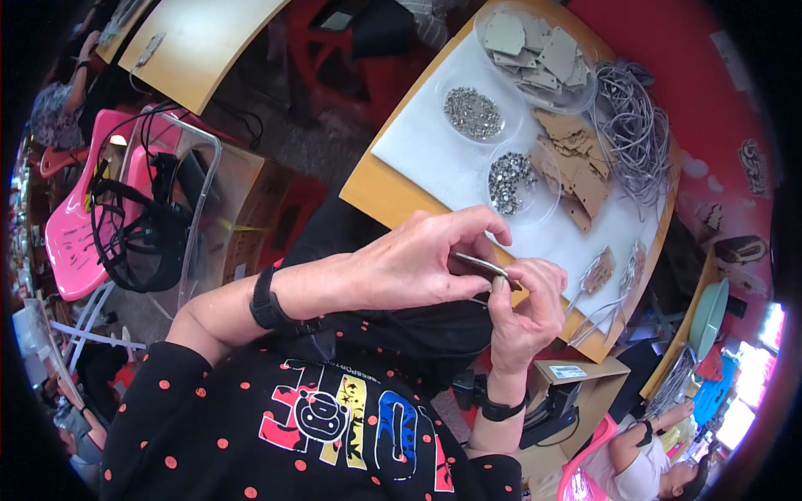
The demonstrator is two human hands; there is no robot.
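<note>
My left hand (413,263) reaches over from the left, its thumb and fingers closed around a thin flat piece (479,264) with a pale edge. On the right side of that piece, my right hand (532,311) pinches it between thumb and fingers. The piece is nearly edge-on, so its face is mostly hidden. Just beyond the hands, a round clear dish (545,219) holds small shiny metal fittings (511,182). A second dish contains finer metal bits (473,113). Brown flat cut pieces (585,179) lie stacked beside them.
A clear bowl of pale flat pieces (558,54) stands at the table's far end. Grey cords (632,125) are heaped at right; corded brown tags (598,271) lie nearer. A pink chair (75,234) is left, an open cardboard box (576,384) lower right. A person (639,459) sits nearby.
</note>
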